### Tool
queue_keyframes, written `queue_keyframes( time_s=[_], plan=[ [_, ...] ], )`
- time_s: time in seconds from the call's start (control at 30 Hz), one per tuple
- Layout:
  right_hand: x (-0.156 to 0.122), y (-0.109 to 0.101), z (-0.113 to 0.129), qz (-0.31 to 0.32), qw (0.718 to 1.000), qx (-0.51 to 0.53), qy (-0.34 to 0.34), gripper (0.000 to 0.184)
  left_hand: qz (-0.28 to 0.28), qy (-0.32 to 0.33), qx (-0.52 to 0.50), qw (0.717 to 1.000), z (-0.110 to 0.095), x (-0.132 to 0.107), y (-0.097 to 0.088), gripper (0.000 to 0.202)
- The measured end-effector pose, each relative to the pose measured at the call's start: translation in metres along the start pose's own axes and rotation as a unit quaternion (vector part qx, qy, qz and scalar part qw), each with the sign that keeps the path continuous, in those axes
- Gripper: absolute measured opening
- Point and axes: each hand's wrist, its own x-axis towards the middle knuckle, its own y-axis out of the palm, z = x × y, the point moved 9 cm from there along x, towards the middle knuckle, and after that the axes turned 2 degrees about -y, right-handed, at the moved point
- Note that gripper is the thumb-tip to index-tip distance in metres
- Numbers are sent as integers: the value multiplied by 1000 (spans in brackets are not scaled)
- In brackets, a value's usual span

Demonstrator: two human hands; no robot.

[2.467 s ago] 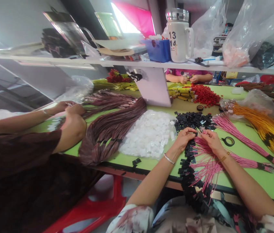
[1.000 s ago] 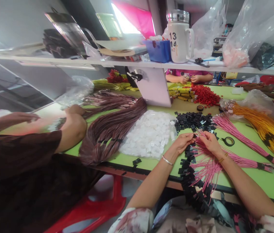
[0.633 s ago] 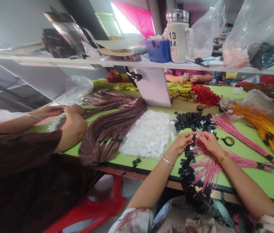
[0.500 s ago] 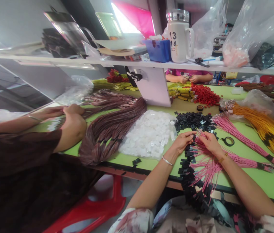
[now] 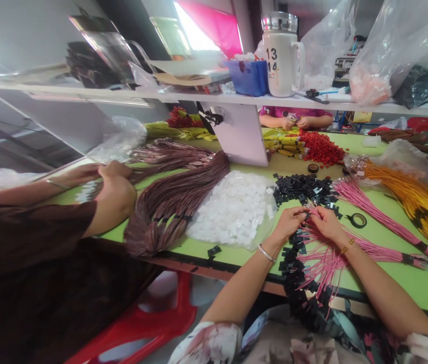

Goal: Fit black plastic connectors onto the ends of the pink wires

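Note:
My left hand point(image 5: 292, 223) is closed in a pinch, with a small black connector housing point(image 5: 306, 215) at its fingertips. Right beside it, my right hand point(image 5: 328, 222) is closed on the metal-tipped ends of pink wires point(image 5: 322, 268). The fingertips of both hands nearly meet, and the exact contact between wire and housing is too small to make out. Pink wires fan out under my hands, with a string of black housings point(image 5: 292, 268) along their left side, hanging over the table edge. Behind my hands lies a pile of loose black housings point(image 5: 303, 189).
A clear bag of white pieces point(image 5: 232, 210) and brown wire bundles point(image 5: 183, 202) lie to the left, near a co-worker's hands point(image 5: 113, 172). At right are a tape roll point(image 5: 358, 220), another pink bundle point(image 5: 381, 217) and orange wires point(image 5: 415, 197). A shelf point(image 5: 206, 97) spans above.
My left hand has moved slightly right and down, its fingertips closer to my right hand. My right hand stays almost still on the pink wires.

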Motion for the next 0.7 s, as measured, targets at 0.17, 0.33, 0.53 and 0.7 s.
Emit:
queue_keyframes(
  time_s=[0.17,0.33,0.53,0.7],
  plan=[
    [-1,2,-3,13,1000,-1,-4,26,-10,19,4,1000,0,1,1,23],
    [-1,-1,-12,-7,999,43,21,30,23,42,58,997,-9,-5,3,19],
    [2,-32,-22,-137,953,254,87,29,212,61,282,934,-26,-20,-2,14],
    [5,-23,-19,-109,942,305,90,33,-87,132,439,884,-49,24,-50,19]
  ],
)
